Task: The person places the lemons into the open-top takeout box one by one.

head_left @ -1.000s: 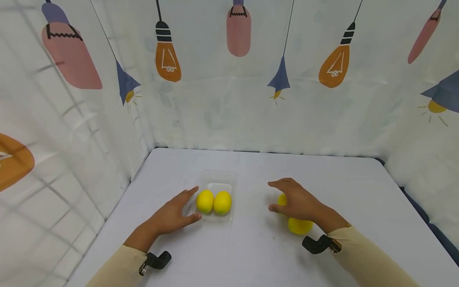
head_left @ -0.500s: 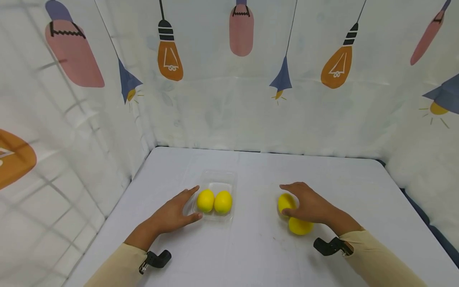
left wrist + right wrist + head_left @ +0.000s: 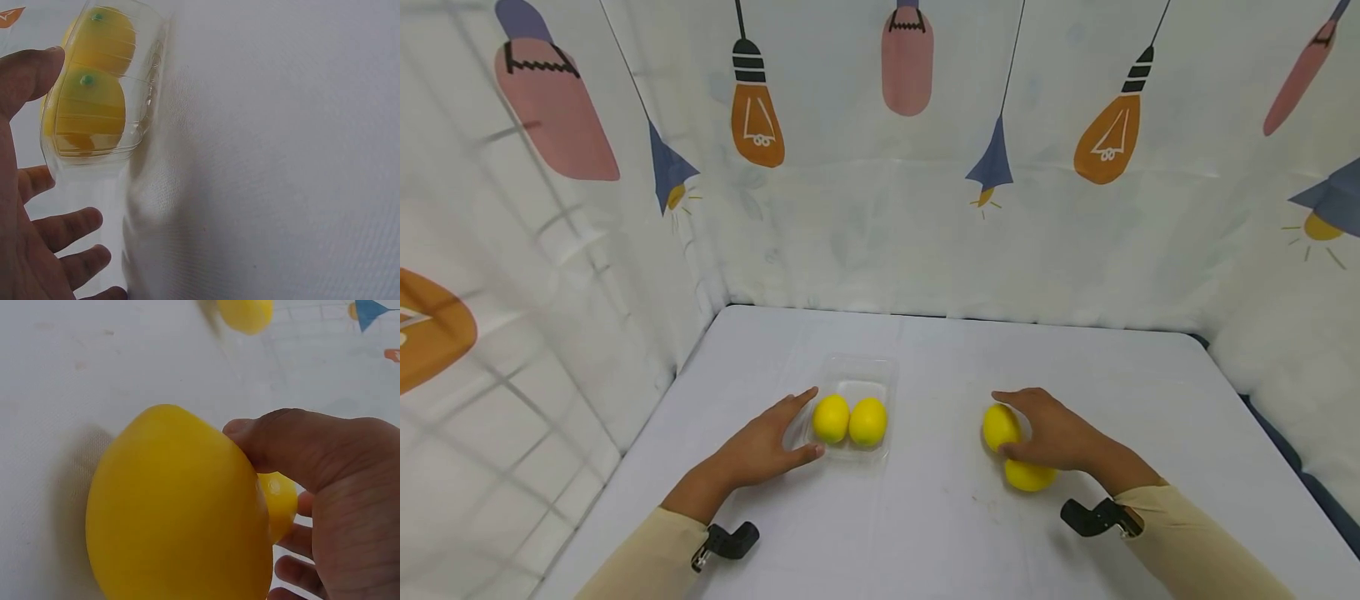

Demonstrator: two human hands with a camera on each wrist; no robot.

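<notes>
Two yellow lemons (image 3: 868, 422) lie side by side in a clear plastic container (image 3: 859, 367). My left hand (image 3: 762, 446) is spread at the container's left side, thumb and fingers apart; the left wrist view shows the container's clear wall (image 3: 134, 134) beside the thumb. On the right lie two more lemons, a farther one (image 3: 1001, 426) and a nearer one (image 3: 1030, 476). Around the farther lemon my right hand (image 3: 1051, 432) curves, thumb and forefinger on either side; whether both touch it is unclear. In the right wrist view the nearer lemon (image 3: 178, 512) partly hides the farther lemon (image 3: 279, 503).
A white cloth covers the table (image 3: 925, 533). Behind it and to the left hang pale curtains (image 3: 865, 233) printed with lamps and bulbs. Black wrist mounts (image 3: 733, 542) stick out under both sleeves.
My right hand has moved right and drawn back slightly, so the farther lemon, earlier mostly covered, now shows between thumb and forefinger. The left hand and container stay nearly still.
</notes>
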